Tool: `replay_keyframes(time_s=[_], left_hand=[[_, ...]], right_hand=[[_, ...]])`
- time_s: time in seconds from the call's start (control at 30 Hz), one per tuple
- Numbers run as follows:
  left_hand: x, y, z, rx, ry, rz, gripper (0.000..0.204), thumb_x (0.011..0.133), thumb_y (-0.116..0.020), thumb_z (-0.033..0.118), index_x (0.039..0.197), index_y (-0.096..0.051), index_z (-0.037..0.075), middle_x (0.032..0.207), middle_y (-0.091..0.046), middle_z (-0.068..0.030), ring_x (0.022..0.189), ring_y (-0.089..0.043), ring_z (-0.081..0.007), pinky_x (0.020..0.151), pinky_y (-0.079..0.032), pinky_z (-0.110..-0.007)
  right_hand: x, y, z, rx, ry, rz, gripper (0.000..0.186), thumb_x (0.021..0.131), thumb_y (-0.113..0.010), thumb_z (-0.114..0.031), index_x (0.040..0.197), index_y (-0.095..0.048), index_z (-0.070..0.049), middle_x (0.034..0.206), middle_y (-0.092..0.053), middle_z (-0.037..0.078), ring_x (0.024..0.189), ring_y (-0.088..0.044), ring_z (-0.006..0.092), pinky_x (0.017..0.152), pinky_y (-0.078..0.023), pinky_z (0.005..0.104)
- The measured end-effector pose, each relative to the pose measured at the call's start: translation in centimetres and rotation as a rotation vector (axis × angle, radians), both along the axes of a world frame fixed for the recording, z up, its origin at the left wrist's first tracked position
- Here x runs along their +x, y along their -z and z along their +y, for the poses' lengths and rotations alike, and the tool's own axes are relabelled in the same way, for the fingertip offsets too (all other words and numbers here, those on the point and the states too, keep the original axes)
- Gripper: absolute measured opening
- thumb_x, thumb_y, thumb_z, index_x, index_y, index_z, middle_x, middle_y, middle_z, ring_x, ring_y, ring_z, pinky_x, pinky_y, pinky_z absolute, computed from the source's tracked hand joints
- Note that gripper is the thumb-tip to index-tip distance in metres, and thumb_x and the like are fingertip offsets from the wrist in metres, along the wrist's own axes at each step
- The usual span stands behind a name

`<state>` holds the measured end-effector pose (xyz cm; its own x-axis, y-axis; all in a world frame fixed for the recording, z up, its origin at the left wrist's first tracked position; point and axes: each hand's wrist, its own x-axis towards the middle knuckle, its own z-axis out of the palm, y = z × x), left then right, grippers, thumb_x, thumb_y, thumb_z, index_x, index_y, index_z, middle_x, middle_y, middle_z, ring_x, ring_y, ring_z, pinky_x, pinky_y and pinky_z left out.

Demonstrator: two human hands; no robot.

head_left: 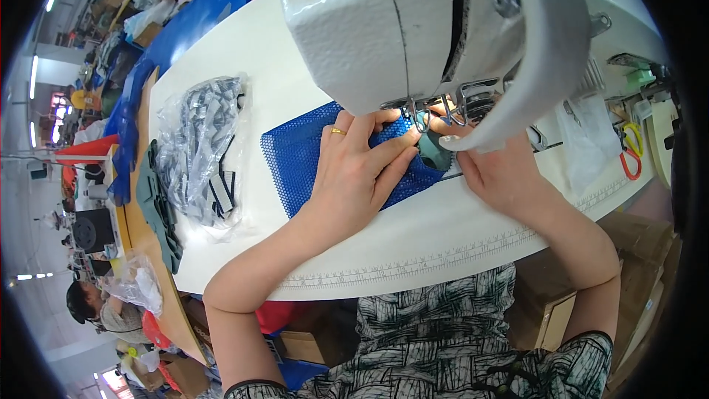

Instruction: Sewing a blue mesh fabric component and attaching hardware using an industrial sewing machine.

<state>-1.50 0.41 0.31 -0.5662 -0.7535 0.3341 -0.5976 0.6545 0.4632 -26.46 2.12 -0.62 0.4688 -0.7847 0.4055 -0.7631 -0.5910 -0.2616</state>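
Note:
Blue mesh fabric (292, 159) lies on the white sewing table, its far right part under the needle area of a white sewing machine (351, 44). My left hand (351, 170), with a ring on one finger, presses and grips the mesh just left of the needle, thumb and forefinger close together. On the other side my right hand (502, 174) has its fingers bent in at the mesh's right end; the machine's curved guard hides some of them. A dark green fabric piece (434, 154) rests on the mesh between the hands.
To the left lies a clear plastic bag (199, 151) with grey and black strips, beside folded green fabric (156, 207). Red and yellow scissors (630, 151) and another plastic bag (587, 144) are at the right. A printed ruler (413, 264) follows the table's near edge. Cardboard boxes stand below.

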Motion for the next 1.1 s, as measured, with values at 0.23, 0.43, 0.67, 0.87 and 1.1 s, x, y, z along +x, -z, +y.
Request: replay_keyframes(time_s=[0.23, 0.43, 0.67, 0.87, 1.1], left_hand=[[0.4, -1.2, -0.1, 0.054, 0.119, 0.035, 0.025, 0.091, -0.080, 0.027, 0.105, -0.071, 0.008, 0.119, -0.065, -0.0075, 0.106, -0.056, -0.0268, 0.090, -0.038, -0.042], [-0.8, -3.8, 2.0, 0.000, 0.254, -0.130, 0.016, 0.087, -0.082, 0.015, 0.092, -0.068, 0.012, 0.098, -0.068, -0.0031, 0.088, -0.063, -0.0221, 0.090, -0.040, -0.038], [-0.4, -3.1, 2.2, 0.011, 0.417, -0.009, 0.023, 0.085, -0.082, 0.020, 0.104, -0.074, 0.011, 0.105, -0.068, -0.0020, 0.092, -0.063, -0.0202, 0.094, -0.039, -0.040], [1.0, -3.1, 0.7, 0.056, 0.243, -0.138, 0.037, 0.081, -0.085, 0.035, 0.103, -0.069, 0.010, 0.103, -0.060, -0.0043, 0.098, -0.054, -0.0274, 0.090, -0.035, -0.043], [1.0, -2.3, 0.2, 0.280, 0.294, 0.083, 0.017, 0.091, -0.081, 0.025, 0.093, -0.074, 0.010, 0.094, -0.062, -0.0007, 0.089, -0.054, -0.0226, 0.087, -0.034, -0.039]], right_hand=[[0.0, 0.1, 0.8, -0.047, -0.102, -0.040, 0.029, 0.075, -0.071, -0.004, 0.104, -0.073, -0.006, 0.111, -0.069, 0.009, 0.122, -0.061, 0.0326, 0.100, -0.049, 0.0500], [0.8, -0.6, 1.5, 0.026, -0.098, -0.166, 0.034, 0.068, -0.075, -0.007, 0.102, -0.075, -0.009, 0.108, -0.070, 0.006, 0.112, -0.063, 0.0329, 0.097, -0.049, 0.0483], [0.3, -0.4, 1.7, 0.113, -0.323, -0.182, 0.028, 0.067, -0.081, -0.014, 0.095, -0.074, -0.013, 0.099, -0.065, 0.000, 0.099, -0.062, 0.0254, 0.095, -0.047, 0.0429], [0.3, 0.8, 1.5, 0.081, -0.322, -0.256, 0.022, 0.066, -0.081, -0.013, 0.085, -0.070, -0.014, 0.096, -0.063, -0.001, 0.090, -0.061, 0.0240, 0.089, -0.048, 0.0405], [0.7, -0.4, 1.8, 0.018, -0.301, -0.220, 0.019, 0.064, -0.074, -0.007, 0.080, -0.065, -0.012, 0.100, -0.067, -0.002, 0.089, -0.061, 0.0249, 0.090, -0.050, 0.0416]])
